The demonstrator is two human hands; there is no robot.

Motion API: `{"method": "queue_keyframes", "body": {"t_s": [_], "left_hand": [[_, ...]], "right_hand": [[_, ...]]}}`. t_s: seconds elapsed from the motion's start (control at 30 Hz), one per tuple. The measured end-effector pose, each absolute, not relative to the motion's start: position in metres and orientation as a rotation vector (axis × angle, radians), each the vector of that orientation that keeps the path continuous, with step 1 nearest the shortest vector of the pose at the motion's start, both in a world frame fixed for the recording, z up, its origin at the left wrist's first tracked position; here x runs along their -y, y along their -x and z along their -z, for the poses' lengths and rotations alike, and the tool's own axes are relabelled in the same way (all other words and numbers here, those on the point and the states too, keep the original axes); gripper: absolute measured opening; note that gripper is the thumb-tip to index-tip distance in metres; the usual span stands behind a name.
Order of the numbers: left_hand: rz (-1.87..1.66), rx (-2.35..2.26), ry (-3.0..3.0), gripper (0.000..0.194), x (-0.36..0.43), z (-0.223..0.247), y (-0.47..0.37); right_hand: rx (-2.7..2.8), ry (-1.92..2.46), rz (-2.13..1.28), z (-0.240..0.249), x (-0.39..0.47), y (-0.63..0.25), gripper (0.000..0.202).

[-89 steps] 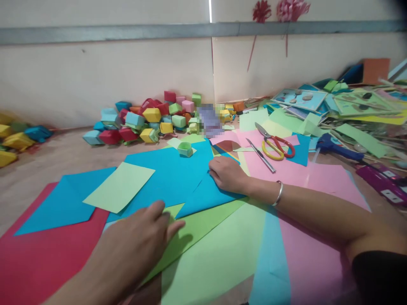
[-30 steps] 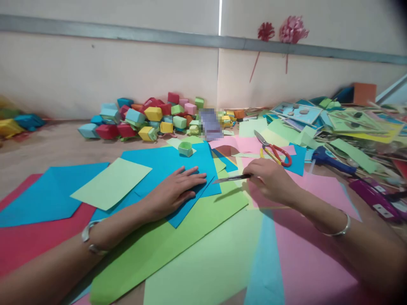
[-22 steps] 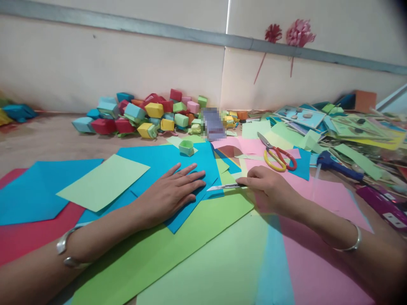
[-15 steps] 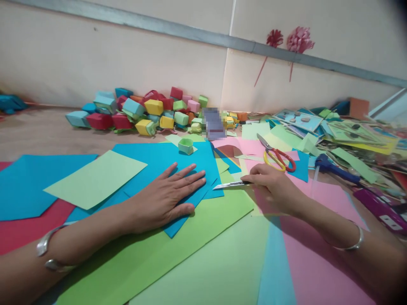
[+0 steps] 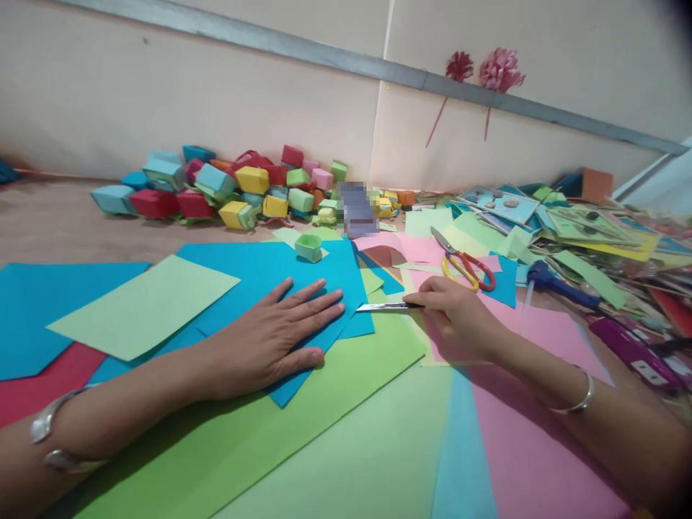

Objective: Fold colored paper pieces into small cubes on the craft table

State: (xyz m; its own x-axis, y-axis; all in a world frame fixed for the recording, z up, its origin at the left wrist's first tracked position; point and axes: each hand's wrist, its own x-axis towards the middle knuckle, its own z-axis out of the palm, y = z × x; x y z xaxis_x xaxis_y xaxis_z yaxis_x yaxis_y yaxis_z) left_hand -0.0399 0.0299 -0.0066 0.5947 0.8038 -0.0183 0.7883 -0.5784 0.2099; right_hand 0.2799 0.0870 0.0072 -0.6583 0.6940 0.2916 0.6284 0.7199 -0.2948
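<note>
Lifted off the pink paper [image 5: 548, 331] since the earlier frame, the craft knife [image 5: 385, 307] now lies crosswise between the hands. I see the right hand [image 5: 459, 317] pinching its handle, nearer; its tip points towards the left hand [image 5: 264, 342], spread flat on the blue paper [image 5: 292, 388]. Whether the tip touches that sheet, I can't tell.

Craft knife [image 5: 383, 307] level above blue paper [image 5: 343, 328]

text: none readable | pixelated object [image 5: 357, 209]: screened out | purple power strip [image 5: 627, 349]: nothing legible
</note>
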Motion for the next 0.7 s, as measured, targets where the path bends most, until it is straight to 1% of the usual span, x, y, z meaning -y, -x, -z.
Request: {"method": "queue_keyframes", "body": {"t_s": [0.17,0.3,0.47,0.6,0.7], "left_hand": [[-0.137,-1.304,-2.611,0.055,-0.030,0.005,0.039],[-0.091,-1.321,-2.591,0.056,-0.029,0.005,0.038],[-0.082,-1.331,-2.587,0.056,-0.028,0.004,0.036],[-0.119,-1.363,-2.586,0.054,-0.028,0.001,0.033],[-0.126,-1.383,-2.609,0.053,-0.027,0.000,0.032]], "right_hand": [[2.589,0.970,-0.206,0.000,-0.090,-0.280,0.035],[2.646,0.831,-0.134,0.005,-0.092,-0.277,0.034],[2.673,0.707,-0.176,0.004,-0.090,-0.272,0.031],[2.671,0.755,-0.160,0.001,-0.088,-0.272,0.026],[2.670,0.732,-0.087,-0.002,-0.089,-0.273,0.029]]}}
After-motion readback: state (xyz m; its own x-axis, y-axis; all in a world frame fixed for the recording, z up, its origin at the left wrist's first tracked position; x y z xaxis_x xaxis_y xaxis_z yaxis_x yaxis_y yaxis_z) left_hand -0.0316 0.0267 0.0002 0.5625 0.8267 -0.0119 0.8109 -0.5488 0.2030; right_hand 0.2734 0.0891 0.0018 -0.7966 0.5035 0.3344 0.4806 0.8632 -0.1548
